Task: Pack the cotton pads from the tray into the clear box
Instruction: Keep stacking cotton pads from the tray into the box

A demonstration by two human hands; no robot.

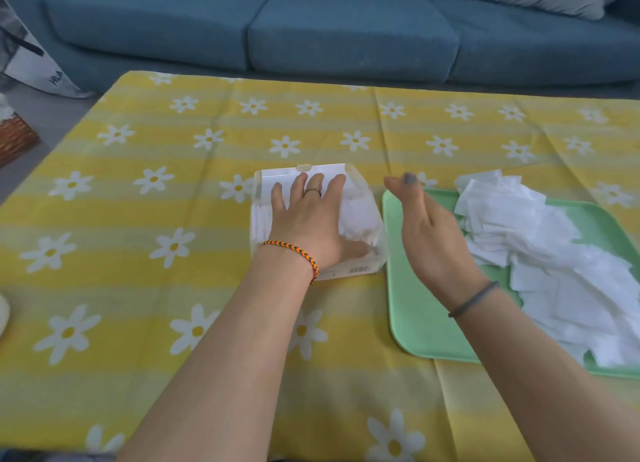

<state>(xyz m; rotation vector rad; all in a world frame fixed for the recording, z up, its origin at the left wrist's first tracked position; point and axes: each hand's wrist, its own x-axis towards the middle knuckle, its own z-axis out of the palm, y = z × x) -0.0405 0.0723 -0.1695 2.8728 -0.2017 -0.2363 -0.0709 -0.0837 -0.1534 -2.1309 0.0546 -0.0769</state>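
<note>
**Pressing the pads down to make room**

We take the clear box [317, 224] as our landmark. The tabletop [145, 219] under its yellow daisy cloth carries everything, so both arms work without lifting anything. Just right of the box lies the green tray [408, 309], set close, we judge, to keep each transfer short. Most cotton pads [554, 271] are heaped loosely on the tray's right part; some already sit inside the box. Our left hand [308, 226] lies flat inside the box, fingers [298, 184] straight and spread, pressing the pads down, probably to flatten them for more. Our right hand [429, 233] hovers between box and heap, fingers straight and together, holding nothing, seemingly poised to gather more.
</note>
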